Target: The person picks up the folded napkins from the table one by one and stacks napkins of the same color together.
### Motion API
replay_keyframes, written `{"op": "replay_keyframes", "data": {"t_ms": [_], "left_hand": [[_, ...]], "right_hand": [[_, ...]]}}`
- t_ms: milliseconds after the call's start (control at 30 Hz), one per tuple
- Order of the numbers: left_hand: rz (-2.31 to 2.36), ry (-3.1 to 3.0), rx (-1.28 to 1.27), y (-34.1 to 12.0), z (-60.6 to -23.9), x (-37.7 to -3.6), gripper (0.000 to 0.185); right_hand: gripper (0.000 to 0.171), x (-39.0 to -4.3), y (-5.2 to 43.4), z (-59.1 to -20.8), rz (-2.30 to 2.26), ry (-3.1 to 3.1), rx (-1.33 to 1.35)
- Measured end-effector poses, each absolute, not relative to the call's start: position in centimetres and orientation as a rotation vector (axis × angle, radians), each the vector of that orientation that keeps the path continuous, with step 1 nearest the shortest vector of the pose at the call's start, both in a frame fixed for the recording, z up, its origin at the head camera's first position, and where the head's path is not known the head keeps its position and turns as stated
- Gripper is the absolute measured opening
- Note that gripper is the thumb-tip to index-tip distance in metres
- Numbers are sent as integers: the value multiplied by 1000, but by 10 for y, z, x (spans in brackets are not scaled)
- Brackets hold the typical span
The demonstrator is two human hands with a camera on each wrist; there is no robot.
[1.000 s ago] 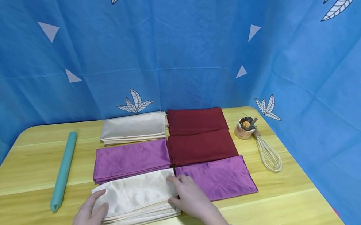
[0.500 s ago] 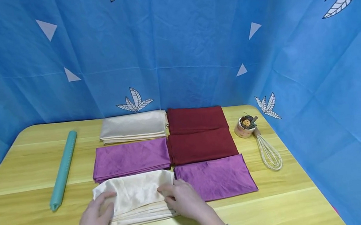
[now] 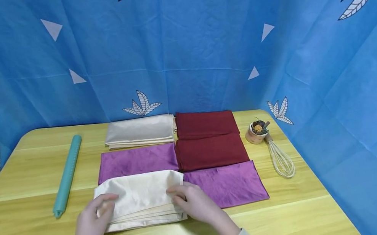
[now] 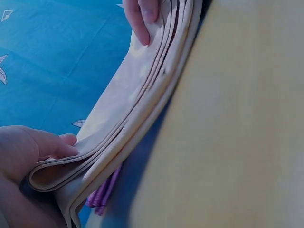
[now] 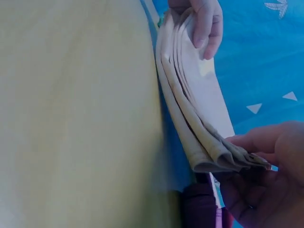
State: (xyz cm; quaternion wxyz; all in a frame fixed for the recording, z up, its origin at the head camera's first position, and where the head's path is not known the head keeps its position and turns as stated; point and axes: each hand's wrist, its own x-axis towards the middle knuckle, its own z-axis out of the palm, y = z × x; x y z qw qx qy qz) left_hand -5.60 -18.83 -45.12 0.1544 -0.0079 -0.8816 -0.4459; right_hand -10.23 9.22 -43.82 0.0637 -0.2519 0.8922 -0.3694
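Note:
A folded cream satin cloth [image 3: 142, 191], several layers thick, spans the space between my two hands, low over the front of the table. My left hand [image 3: 90, 224] grips its left end, thumb on the upper face and the other fingers underneath, as the left wrist view shows. At the opposite end my right hand [image 3: 199, 206] holds it the same way, the layered edge [image 5: 204, 152] bending between thumb and fingers. In the wrist views the cloth sags a little and a gap shows under it. Its far edge overlaps a folded purple cloth [image 3: 138, 161].
Behind lie a second folded cream cloth [image 3: 139, 129] and two dark red ones [image 3: 206, 124]. Another purple cloth [image 3: 226, 186] is by my right hand. A teal roll [image 3: 67, 176] lies left; a small decorated pot [image 3: 256, 135] and a whisk [image 3: 280, 159] stand right. Blue curtain [image 3: 200, 35] surrounds the table.
My hands have slid inward from the cream cloth's ends, curled round it and raised it from the table. It now covers the front edge of the purple cloth behind it.

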Motion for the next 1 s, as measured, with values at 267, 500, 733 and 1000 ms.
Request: {"op": "replay_keyframes", "data": {"t_ms": [267,500,733,1000], "left_hand": [[-1447,-2537,48,-196,-431,-80,18],[-1403,-2585,-33,-198,-408,-116,20],[-1353,-2592,-155,-203,-391,-171,22],[-1255,-2647,-96,-207,-393,-241,26]], "right_hand": [[27,-123,94,-421,-1186,2733,-849],[28,-161,95,-401,-1230,2706,-814],[29,-213,88,-391,-1197,2766,-716],[32,-271,74,-397,-1242,2825,-551]]}}
